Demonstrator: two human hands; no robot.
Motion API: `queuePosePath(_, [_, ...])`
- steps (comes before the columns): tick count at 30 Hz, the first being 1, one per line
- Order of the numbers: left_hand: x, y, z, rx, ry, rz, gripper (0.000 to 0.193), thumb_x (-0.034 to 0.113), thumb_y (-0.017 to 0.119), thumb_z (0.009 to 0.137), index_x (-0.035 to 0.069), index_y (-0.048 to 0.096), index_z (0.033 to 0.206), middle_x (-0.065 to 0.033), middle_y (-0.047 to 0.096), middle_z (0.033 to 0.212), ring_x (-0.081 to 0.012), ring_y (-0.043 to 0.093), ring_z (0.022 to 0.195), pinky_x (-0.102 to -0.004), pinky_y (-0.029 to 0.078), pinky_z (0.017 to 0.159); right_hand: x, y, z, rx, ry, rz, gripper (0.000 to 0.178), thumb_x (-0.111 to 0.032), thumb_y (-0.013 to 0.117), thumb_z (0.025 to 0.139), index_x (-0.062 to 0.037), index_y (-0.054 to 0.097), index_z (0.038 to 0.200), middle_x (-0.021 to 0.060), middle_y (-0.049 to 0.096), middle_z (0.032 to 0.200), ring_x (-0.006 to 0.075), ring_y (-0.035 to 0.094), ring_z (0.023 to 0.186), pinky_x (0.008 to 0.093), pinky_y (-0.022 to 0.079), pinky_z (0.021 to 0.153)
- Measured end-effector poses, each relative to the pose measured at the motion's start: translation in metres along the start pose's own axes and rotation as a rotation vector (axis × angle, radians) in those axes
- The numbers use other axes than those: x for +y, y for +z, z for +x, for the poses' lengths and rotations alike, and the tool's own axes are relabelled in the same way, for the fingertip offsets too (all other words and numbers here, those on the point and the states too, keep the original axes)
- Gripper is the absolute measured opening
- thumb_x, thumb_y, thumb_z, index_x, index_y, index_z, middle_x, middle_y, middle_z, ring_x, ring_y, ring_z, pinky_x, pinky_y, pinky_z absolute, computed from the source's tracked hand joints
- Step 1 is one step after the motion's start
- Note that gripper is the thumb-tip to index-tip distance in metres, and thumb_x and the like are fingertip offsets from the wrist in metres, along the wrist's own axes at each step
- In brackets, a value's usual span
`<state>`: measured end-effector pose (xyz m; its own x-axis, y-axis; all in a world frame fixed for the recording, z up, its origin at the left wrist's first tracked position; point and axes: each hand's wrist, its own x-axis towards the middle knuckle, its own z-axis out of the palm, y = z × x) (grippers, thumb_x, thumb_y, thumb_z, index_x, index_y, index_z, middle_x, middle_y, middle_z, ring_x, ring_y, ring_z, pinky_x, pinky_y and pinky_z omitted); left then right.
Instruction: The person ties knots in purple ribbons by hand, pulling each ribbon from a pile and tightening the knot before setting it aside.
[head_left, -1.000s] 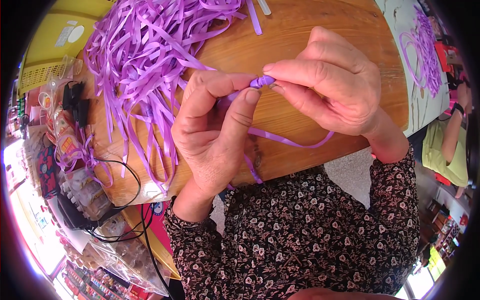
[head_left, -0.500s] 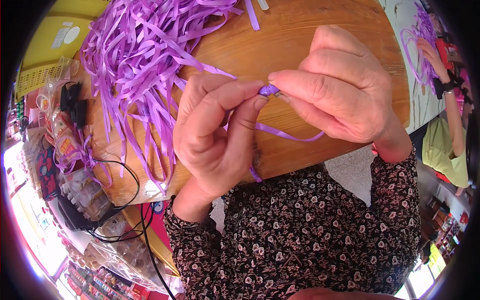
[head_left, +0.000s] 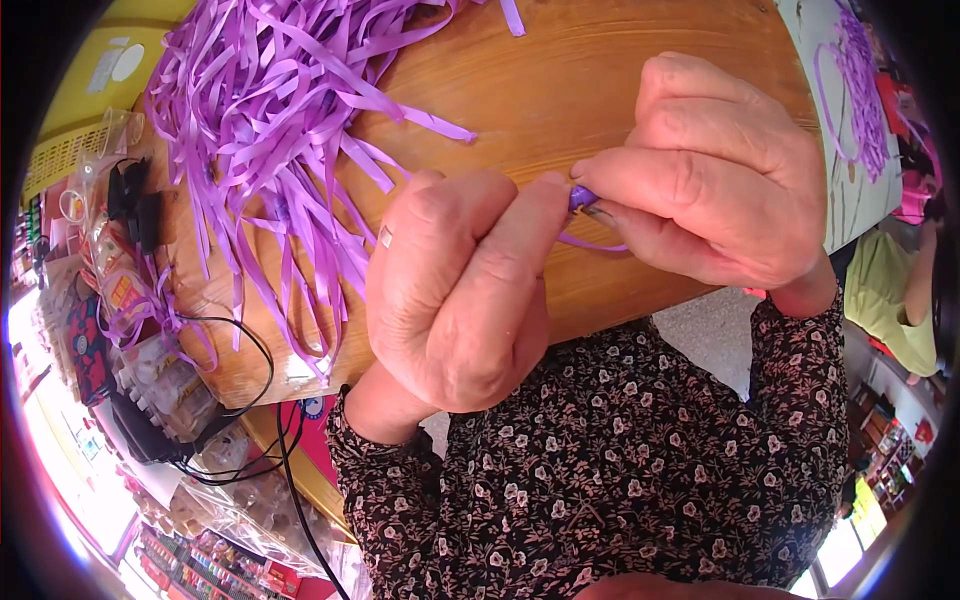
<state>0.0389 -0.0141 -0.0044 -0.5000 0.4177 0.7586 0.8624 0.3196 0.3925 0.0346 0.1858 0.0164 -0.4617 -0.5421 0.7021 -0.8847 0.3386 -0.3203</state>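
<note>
A small purple ribbon knot (head_left: 581,198) is pinched between the thumb and index finger of my right hand (head_left: 715,180). Against its left side press the fingertips of my left hand (head_left: 465,280), which is closed with its back turned up and its thumb hidden. From behind the knot a thin purple ribbon strand shows below, running to the right under my right fingers. To the left lies a large heap of purple ribbons (head_left: 270,110), their loose ends trailing toward my left wrist.
The wooden table (head_left: 560,90) has a black cable (head_left: 262,345) at its left edge. Beside it stand a yellow basket (head_left: 70,150) and packaged items (head_left: 175,385). At right, more purple ribbons (head_left: 858,90) lie on a white marbled table (head_left: 812,50), near a person in a yellow-green top (head_left: 885,290).
Both hands and the knot have shifted slightly right. My left hand has rolled over, hiding its thumb. The person at right has drawn their hand back from the ribbons there.
</note>
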Motion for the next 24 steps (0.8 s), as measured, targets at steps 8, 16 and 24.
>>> queuePosePath(8, [0.015,-0.004,-0.001,-0.008,-0.222,-0.022,0.027,-0.004,0.072,0.064,0.003,0.066,0.089,-0.0076,0.057,0.077,-0.0193,0.055,0.068,-0.0269,0.043,0.059,-0.005,-0.001,0.005,-0.045,0.181,0.195,0.022,0.008,0.068,0.059,0.0051,0.061,0.079,0.0060,0.049,0.058,0.0177,0.041,0.046,0.0285,0.029,0.041])
queuePosePath(16, [-0.002,0.004,-0.006,0.066,0.064,-0.041,0.036,-0.004,0.061,0.055,-0.009,0.065,0.091,-0.0119,0.055,0.076,-0.0202,0.052,0.059,-0.0269,0.041,0.047,-0.002,0.002,-0.003,-0.070,0.388,0.529,0.012,0.003,0.068,0.069,0.0039,0.061,0.079,0.0050,0.052,0.059,0.0139,0.042,0.046,0.0287,0.030,0.043])
queuePosePath(24, [-0.012,0.010,-0.004,0.066,-0.206,-0.201,0.020,-0.009,0.066,0.068,-0.003,0.065,0.087,-0.0098,0.055,0.075,-0.0174,0.052,0.062,-0.0249,0.040,0.051,-0.006,0.006,0.001,-0.044,0.779,0.620,0.009,-0.005,0.067,0.078,0.0006,0.064,0.084,0.0027,0.059,0.071,0.0075,0.050,0.060,0.0198,0.033,0.051])
